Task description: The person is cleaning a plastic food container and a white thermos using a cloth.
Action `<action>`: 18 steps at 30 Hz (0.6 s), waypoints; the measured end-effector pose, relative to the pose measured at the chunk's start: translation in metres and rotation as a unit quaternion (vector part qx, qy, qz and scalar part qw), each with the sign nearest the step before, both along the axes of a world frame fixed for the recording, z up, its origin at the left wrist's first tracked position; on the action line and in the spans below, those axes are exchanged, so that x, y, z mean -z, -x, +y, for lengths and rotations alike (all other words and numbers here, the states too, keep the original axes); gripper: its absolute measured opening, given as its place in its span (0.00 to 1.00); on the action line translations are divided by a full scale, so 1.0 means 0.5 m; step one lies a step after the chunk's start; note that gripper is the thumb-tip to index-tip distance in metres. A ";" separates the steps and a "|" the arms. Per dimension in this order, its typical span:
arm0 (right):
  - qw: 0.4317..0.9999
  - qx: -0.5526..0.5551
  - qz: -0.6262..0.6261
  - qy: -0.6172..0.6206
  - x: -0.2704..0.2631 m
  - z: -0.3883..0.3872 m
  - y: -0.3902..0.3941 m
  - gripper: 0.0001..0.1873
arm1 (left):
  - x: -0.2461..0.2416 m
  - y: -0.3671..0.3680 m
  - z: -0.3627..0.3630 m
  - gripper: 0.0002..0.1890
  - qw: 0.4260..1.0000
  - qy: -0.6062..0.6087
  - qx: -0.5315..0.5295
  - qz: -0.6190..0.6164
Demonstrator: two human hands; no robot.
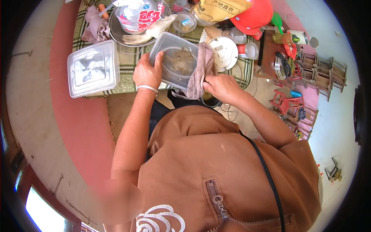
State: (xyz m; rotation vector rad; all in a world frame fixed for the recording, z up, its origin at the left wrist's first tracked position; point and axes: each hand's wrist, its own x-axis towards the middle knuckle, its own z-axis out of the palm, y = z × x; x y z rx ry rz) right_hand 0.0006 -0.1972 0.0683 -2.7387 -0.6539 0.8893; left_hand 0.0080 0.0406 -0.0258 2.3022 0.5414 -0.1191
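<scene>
My left hand (pixel 149 71) grips the near left side of a clear rectangular plastic container (pixel 174 43), its thumb over the rim. A greyish-brown clump (pixel 183 61) shows inside or through its bottom; I cannot tell which. My right hand (pixel 221 87) holds a greyish-pink cloth (pixel 203 69) against the container's right side, where the cloth hangs over the edge. To the left, a second clear plastic box or lid (pixel 93 69) lies on the checked tablecloth (pixel 127 69). Just right of the cloth lies a round white plastic lid or base (pixel 223 53).
A metal basin (pixel 116 32) with a printed plastic bag and a pale glove (pixel 153 30) stands behind. Round clear tubs, a gold bag (pixel 221 10) and a red cap or helmet (pixel 256 16) crowd the back right. Red stools (pixel 285 101) and wooden chairs stand at right.
</scene>
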 end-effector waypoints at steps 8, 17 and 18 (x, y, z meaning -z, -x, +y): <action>0.994 -0.079 0.074 0.019 0.012 0.020 -0.050 0.15 | 0.000 0.006 -0.005 0.30 1.000 -0.015 -0.016 -0.016; 0.995 -0.039 0.059 -0.074 0.052 0.109 -0.049 0.19 | -0.011 -0.002 -0.008 0.29 1.000 -0.018 -0.024 -0.007; 0.993 -0.048 0.076 -0.074 0.042 0.102 -0.053 0.19 | -0.008 -0.001 -0.005 0.29 1.000 -0.017 -0.020 -0.001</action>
